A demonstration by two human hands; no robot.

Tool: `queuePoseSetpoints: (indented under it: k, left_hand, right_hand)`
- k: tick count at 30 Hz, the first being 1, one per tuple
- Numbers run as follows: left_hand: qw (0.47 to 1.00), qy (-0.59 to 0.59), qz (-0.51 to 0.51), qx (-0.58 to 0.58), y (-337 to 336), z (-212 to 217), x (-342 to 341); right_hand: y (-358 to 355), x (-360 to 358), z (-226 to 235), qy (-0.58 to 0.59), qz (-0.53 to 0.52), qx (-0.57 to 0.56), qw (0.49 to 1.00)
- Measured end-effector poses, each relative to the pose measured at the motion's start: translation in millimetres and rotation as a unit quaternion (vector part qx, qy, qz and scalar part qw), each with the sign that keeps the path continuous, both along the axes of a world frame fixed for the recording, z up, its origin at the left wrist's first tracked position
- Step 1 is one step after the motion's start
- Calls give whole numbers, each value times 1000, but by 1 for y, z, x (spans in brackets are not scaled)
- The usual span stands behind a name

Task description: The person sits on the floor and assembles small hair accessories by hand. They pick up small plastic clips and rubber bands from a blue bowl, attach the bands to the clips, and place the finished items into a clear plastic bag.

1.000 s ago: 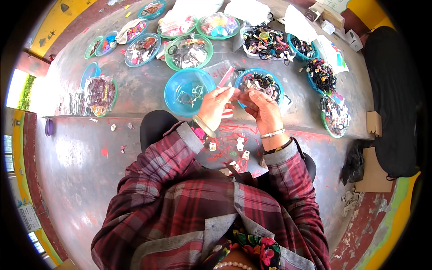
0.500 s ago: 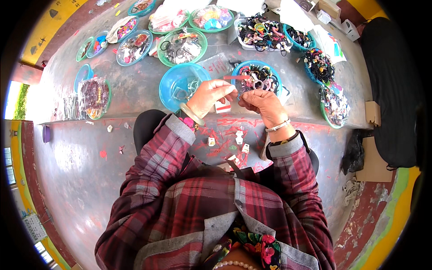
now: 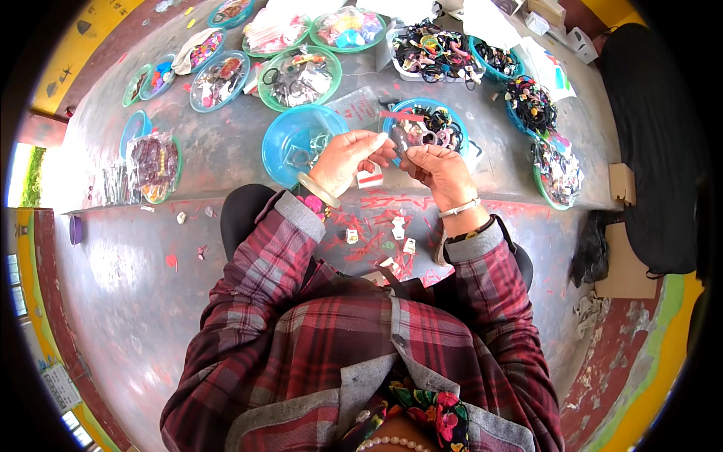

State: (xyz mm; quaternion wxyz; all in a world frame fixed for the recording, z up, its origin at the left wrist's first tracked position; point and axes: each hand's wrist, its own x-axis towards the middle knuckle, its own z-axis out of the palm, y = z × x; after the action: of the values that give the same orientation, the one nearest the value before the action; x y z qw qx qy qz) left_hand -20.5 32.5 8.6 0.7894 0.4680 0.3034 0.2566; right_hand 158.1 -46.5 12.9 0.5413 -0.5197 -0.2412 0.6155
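Between my hands is a small clear plastic bag point(image 3: 400, 138) with a red strip point(image 3: 401, 116) along its far edge. My right hand point(image 3: 443, 178) pinches the bag at its right side with thumb and fingers. From the left, my left hand point(image 3: 345, 161) closes its thumb and curled fingers at the bag's other edge; the exact grip is partly hidden. Just beyond the hands lies a blue basin point(image 3: 465, 129) of dark and pink hair ties point(image 3: 440, 124). A second blue basin point(image 3: 280, 160), left of my left wrist, holds a few clear and ring-shaped pieces.
Several more basins of hair ties and small packets stand farther off, such as a green basin point(image 3: 297, 101). Beaded packets point(image 3: 154, 162) are piled at left. Red strips point(image 3: 360, 242) and small white cards point(image 3: 398, 226) litter the floor before me. Cardboard point(image 3: 626, 260) stands at right.
The red strip has moved slightly away from me, and more of the clear bag shows between my hands. The fingers of my left hand have shifted and curled at its edge.
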Motion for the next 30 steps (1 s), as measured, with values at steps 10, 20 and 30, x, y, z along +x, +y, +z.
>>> queuePoseSetpoints:
  k: [10,20,30]
  left_hand:
    - [998,30,-13,50,-1,-6,0]
    - [995,-3,92,34,-19,-16,13]
    - [989,-128,19,-77,-17,-19,12]
  right_hand:
    - [0,-3,5,-3,-11,3,1000]
    - [0,-18,12,-721,-81,264,635]
    - [-5,-32,16,-754,-14,294,587]
